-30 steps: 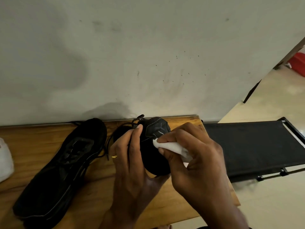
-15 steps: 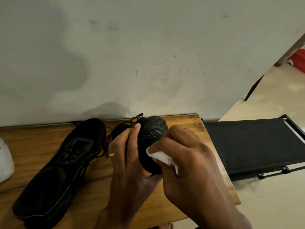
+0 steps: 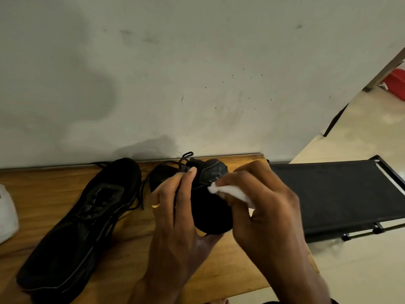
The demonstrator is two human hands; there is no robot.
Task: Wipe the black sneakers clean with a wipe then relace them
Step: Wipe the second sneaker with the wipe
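Sneakers check-in: the held sneaker [image 3: 210, 213] is up off the bench [image 3: 241, 270] near its far right corner, close to the wall. My left hand [image 3: 175, 227] is wrapped round it from the left, fingers curled over the top right by a loose lace [image 3: 186, 155], thumb tucked underneath. My right hand [image 3: 263, 205] pinches a folded white wipe [image 3: 232, 191], and its tip is touching the grey-edged panel on the upper part of the shoe.

How I'd do this bit well, for what it's worth:
- Short strokes in 1 direction along the panel seams, since dirt probably sits in those edges.
- Turn the shoe with the left hand instead of chasing round it with the right.
- Refold to a clean face once the wipe greys up.
- Hold the lace clear so it doesn't drag through the damp patch.

The other sneaker [image 3: 87, 216] lies flat on the left half of the bench, 1 end at the far edge, laces slack. Can't tell if it's been wiped. The white thing [image 3: 6, 213] at the left edge might be the wipe pack, not sure.
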